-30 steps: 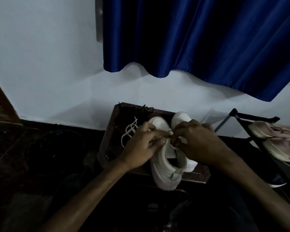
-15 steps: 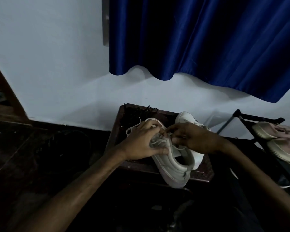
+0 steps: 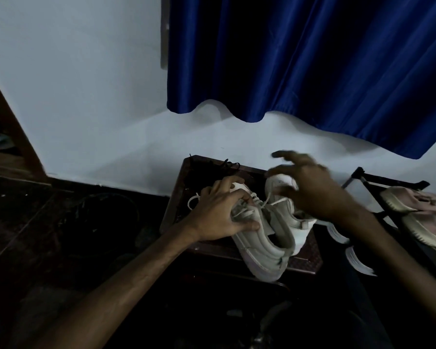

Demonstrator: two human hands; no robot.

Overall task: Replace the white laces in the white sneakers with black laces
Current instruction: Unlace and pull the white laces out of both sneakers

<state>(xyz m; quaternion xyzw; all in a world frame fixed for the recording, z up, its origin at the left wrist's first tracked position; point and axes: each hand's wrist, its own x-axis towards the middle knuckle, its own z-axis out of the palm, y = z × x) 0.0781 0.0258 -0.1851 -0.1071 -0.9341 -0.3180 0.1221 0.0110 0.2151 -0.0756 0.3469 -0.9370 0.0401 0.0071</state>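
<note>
Sneakers, two of them and both white, sit side by side on a dark wooden tray-like stand [image 3: 308, 250] with a raised rim, set against the white wall [image 3: 86, 96]. The near sneaker [image 3: 259, 250] lies heel toward the camera and overhangs the stand's front edge. The far sneaker [image 3: 278, 183] is just beside it on the right, and the two are touching. Black laces [image 3: 228, 164] lie bunched in the stand's far left corner, apart from the shoes. A white lace [image 3: 247, 211] is threaded across the front of the near sneaker, and a loose loop of it [image 3: 192, 200] spills onto the stand at the left.

The left hand [image 3: 219, 212] grips the laced front of the near sneaker, with its fingers curled over the crossings and its thumb pressed along the shoe's side. The right hand [image 3: 312, 190] hovers above the far sneaker, blurred, with its upper fingers spread and reaching forward. Thin white strands run up toward its underside, but the blur hides whether it pinches them.

To the right, a black rack [image 3: 388, 177] holds pale pinkish shoes [image 3: 418, 202]. A blue curtain [image 3: 300, 59] hangs above.

The small tab at the far sneaker's heel is too dim to read
</note>
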